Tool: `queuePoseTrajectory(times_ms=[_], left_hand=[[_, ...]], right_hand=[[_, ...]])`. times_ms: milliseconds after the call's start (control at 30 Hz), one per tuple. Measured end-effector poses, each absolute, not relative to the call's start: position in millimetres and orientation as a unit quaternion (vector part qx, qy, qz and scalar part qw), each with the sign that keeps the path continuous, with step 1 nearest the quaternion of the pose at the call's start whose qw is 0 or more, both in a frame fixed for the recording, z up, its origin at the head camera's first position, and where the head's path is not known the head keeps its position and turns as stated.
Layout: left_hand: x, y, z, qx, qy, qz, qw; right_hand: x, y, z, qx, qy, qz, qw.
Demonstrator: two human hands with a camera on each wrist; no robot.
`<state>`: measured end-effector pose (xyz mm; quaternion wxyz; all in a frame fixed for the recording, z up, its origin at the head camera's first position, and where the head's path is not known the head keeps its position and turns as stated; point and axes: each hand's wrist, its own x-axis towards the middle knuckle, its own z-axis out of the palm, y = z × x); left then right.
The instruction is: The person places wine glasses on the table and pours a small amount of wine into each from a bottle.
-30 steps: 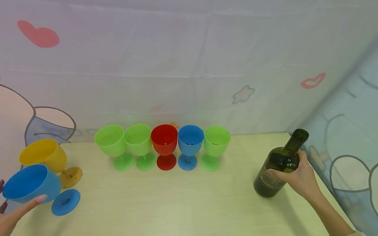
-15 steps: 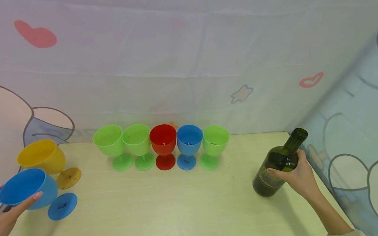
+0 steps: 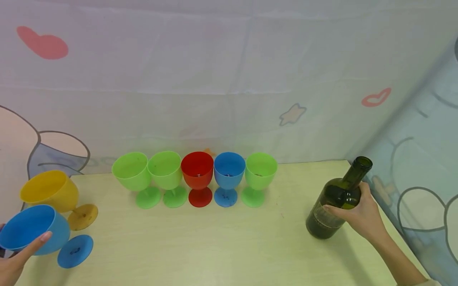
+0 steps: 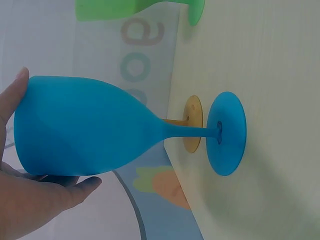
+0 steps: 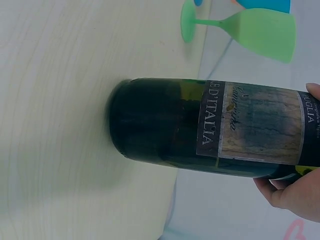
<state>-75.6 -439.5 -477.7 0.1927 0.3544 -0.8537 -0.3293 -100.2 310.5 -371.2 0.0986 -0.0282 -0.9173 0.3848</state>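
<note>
At the left edge my left hand [image 3: 16, 260] holds a blue plastic goblet [image 3: 61, 234] by its bowl, thumb on the near side and fingers partly hidden behind. In the left wrist view the goblet's round foot [image 4: 226, 133] is close to the tabletop. Just behind it stands a yellow goblet [image 3: 66, 194]. My right hand [image 3: 361, 214] grips a dark green glass wine bottle [image 3: 327, 216] around its upper body, below the neck. The bottle stands upright on the table, uncorked at the mouth, and its paper label [image 5: 260, 122] shows in the right wrist view.
Along the back of the pale table [image 3: 179, 246] runs a row of goblets: two green ones [image 3: 131, 171], a red one [image 3: 197, 171], a blue one [image 3: 229, 171] and another green one [image 3: 260, 171]. Printed cloth [image 3: 214, 71] hangs behind the table and at its right side.
Over the second, my left hand and the blue goblet have moved a little down and left, toward me. My right hand and the bottle keep their place; the view has shifted slightly.
</note>
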Motion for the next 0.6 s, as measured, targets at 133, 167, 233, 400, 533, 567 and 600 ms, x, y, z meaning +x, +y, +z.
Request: queuePoseTrajectory(times_ms=[133, 167, 233, 400, 533, 567, 600], left_hand=[[-65.7, -401.9, -444.3, 0.352, -0.851, -0.338, 0.194], [-64.6, -397.8, -438.2, 0.35, -0.851, -0.344, 0.187], [-70.5, -421.7, -461.7, 0.351, -0.852, -0.34, 0.186], [-85.4, -475.1, -517.8, 0.371, -0.845, -0.339, 0.18], [-74.3, -425.9, -471.2, 0.384, -0.836, -0.359, 0.158], [-70.1, -407.9, -453.7, 0.382, -0.835, -0.364, 0.155], [-66.1, -389.6, -436.8, 0.381, -0.835, -0.367, 0.152]], right_hand=[[-100.7, 310.6, -371.8, -0.031, -0.918, 0.385, 0.093], [-100.7, 310.8, -371.8, -0.032, -0.918, 0.384, 0.092], [-100.8, 311.2, -372.2, -0.034, -0.918, 0.384, 0.091], [-100.0, 310.6, -371.8, -0.03, -0.918, 0.384, 0.097], [-99.9, 310.1, -371.7, -0.025, -0.917, 0.386, 0.1], [-99.9, 310.0, -371.7, -0.024, -0.917, 0.386, 0.1], [-100.0, 310.0, -371.6, -0.025, -0.917, 0.385, 0.1]])
